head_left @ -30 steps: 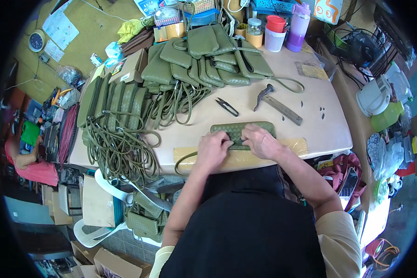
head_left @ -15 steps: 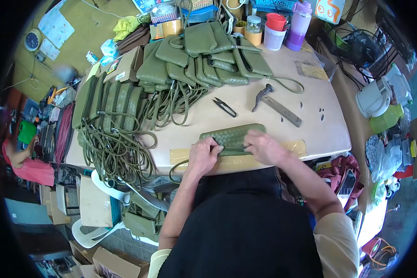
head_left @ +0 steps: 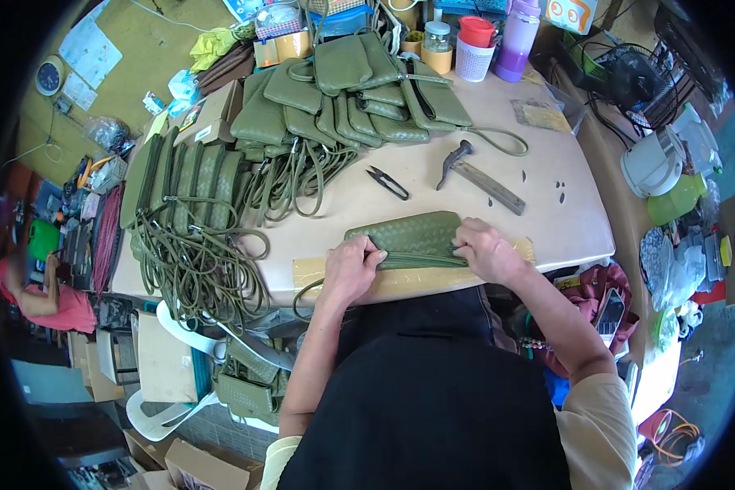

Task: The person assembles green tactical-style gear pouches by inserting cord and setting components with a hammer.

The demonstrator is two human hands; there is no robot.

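Head view: left hand (head_left: pixel 349 268) and right hand (head_left: pixel 485 251) both gripping woven green pouch (head_left: pixel 408 235) on table (head_left: pixel 547 220).

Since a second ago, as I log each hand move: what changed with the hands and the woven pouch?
The hands spread apart: the left hand slid to the woven pouch's left end, the right hand to its right end. Both kept pinching its near edge. Snips and hammer stayed put.
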